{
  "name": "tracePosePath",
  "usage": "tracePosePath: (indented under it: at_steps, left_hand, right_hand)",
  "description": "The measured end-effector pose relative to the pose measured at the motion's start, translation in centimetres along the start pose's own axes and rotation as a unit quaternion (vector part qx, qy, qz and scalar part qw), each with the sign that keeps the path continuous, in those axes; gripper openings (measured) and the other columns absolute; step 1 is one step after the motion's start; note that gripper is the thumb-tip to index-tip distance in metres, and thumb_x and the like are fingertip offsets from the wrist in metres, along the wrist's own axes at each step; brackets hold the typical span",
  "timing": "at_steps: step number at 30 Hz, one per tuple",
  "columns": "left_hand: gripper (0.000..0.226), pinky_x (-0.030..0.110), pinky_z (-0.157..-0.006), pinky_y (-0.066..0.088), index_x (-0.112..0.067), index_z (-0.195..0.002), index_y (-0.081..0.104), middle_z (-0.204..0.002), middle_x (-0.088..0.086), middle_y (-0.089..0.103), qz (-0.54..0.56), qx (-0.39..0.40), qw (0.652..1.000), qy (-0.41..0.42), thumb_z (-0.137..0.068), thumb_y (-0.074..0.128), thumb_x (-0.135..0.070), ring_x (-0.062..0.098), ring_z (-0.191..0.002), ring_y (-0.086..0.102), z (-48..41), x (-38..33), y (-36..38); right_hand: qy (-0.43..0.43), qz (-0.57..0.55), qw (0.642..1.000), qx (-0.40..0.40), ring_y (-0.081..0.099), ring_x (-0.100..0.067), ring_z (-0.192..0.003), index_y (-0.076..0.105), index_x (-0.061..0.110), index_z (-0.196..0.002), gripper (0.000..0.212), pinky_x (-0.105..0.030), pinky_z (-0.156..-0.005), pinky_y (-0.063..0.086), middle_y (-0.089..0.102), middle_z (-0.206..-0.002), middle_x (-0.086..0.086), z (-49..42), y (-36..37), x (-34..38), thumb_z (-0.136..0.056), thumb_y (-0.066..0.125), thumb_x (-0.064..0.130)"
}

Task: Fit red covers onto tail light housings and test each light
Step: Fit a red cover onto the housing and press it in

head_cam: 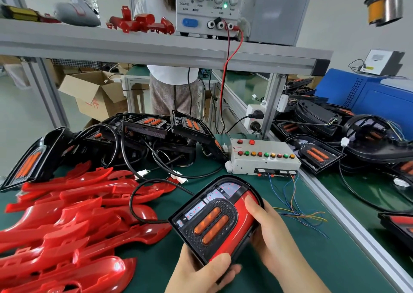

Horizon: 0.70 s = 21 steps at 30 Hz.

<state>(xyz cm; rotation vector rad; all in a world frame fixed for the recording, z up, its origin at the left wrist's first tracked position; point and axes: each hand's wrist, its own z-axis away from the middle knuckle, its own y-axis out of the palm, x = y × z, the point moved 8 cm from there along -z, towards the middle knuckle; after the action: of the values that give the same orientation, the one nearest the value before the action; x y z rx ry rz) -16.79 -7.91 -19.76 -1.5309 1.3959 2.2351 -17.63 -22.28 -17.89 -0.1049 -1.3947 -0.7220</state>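
Two hands hold one tail light housing [214, 221] over the dark green bench mat [290, 259], near its front edge. The housing is a black, rounded-corner shell with a stippled inner panel and two long amber lenses [210, 224] set side by side. A glossy red cover [242, 214] curves along its right and lower rim. The left hand [201, 272] grips the lower corner, thumb on the red plastic and fingers curled beneath. The right hand [268, 230] clasps the right edge, thumb lying flat on the cover. A black cable [143, 194] loops from the housing across the mat. To the left lies a heap of loose red covers [67, 221], smooth, shiny and boomerang-shaped. Behind them bare black housings [134, 136] are piled with tangled leads. A pale metal test box [263, 156] with rows of round red, green and yellow buttons stands just beyond the held housing.
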Motion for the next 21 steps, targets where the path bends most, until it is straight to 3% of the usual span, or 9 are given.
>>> tracePosePath:
  at_steps: [3,6,11,15,17,19,21]
  left_hand:
    - [0.072,0.048,-0.076,0.056,-0.045,-0.12,0.059,-0.129,-0.01,0.062,-0.068,-0.026,0.997,0.036,-0.059,0.083,-0.014,0.034,-0.101,0.068,0.0,-0.4,-0.2]
    - [0.083,0.05,-0.072,0.057,-0.039,-0.129,0.052,-0.127,-0.008,0.064,-0.077,-0.049,0.995,0.051,-0.057,0.083,-0.012,0.036,-0.098,0.069,0.5,-0.6,-0.1]
    - [0.085,0.047,-0.067,0.057,-0.038,-0.127,0.049,-0.12,-0.008,0.068,-0.099,-0.073,0.99,0.068,-0.054,0.083,-0.012,0.039,-0.088,0.071,0.7,-0.9,0.0]
    - [0.092,0.061,-0.088,0.048,-0.025,-0.134,0.044,-0.121,0.0,0.068,-0.094,-0.116,0.981,0.124,-0.053,0.077,0.003,0.023,-0.11,0.066,0.6,-1.7,0.6]
    - [0.094,0.048,-0.087,0.053,-0.023,-0.131,0.047,-0.113,0.0,0.071,-0.126,-0.131,0.974,0.136,-0.044,0.08,-0.011,0.022,-0.104,0.068,0.6,-1.8,0.4]
    - [0.091,0.032,-0.071,0.057,-0.025,-0.126,0.05,-0.104,-0.001,0.074,-0.139,-0.139,0.97,0.145,-0.04,0.078,-0.022,0.021,-0.093,0.072,0.3,-2.3,-0.1]
    - [0.085,0.03,-0.062,0.056,-0.029,-0.123,0.052,-0.103,-0.002,0.074,-0.144,-0.131,0.971,0.135,-0.043,0.079,-0.028,0.023,-0.087,0.073,0.0,-2.5,-0.3]
  right_hand:
    - [-0.016,0.0,1.0,-0.01,0.073,-0.023,-0.084,0.066,0.017,-0.112,0.042,-0.028,-0.062,0.057,0.075,-0.1,-0.01,0.2,0.1,0.3,-0.075,0.07,0.035]
    - [-0.034,-0.008,0.999,-0.011,0.073,-0.022,-0.084,0.066,0.016,-0.113,0.042,-0.028,-0.061,0.057,0.074,-0.101,-0.01,0.4,0.3,0.6,-0.075,0.069,0.033]
    - [-0.015,-0.035,0.999,-0.013,0.073,-0.025,-0.089,0.066,0.016,-0.114,0.044,-0.032,-0.065,0.059,0.074,-0.104,-0.01,0.5,0.7,-0.1,-0.076,0.067,0.038]
    - [0.096,-0.1,0.99,0.022,0.072,-0.03,-0.096,0.075,0.014,-0.108,0.059,-0.038,-0.072,0.06,0.074,-0.107,-0.014,1.3,3.1,-2.9,-0.073,0.063,0.06]
    - [0.113,-0.091,0.989,0.024,0.074,-0.027,-0.086,0.073,0.009,-0.108,0.06,-0.034,-0.068,0.058,0.072,-0.108,-0.018,1.4,4.1,-3.9,-0.07,0.067,0.054]
    - [0.119,-0.077,0.989,0.028,0.072,-0.021,-0.061,0.07,0.006,-0.106,0.054,-0.026,-0.049,0.053,0.07,-0.111,-0.023,1.8,4.5,-4.4,-0.068,0.07,0.044]
    - [0.127,-0.073,0.985,0.086,0.065,-0.019,-0.054,0.07,0.008,-0.11,0.053,-0.023,-0.039,0.043,0.071,-0.104,-0.02,2.4,5.1,-4.6,-0.066,0.081,0.034]
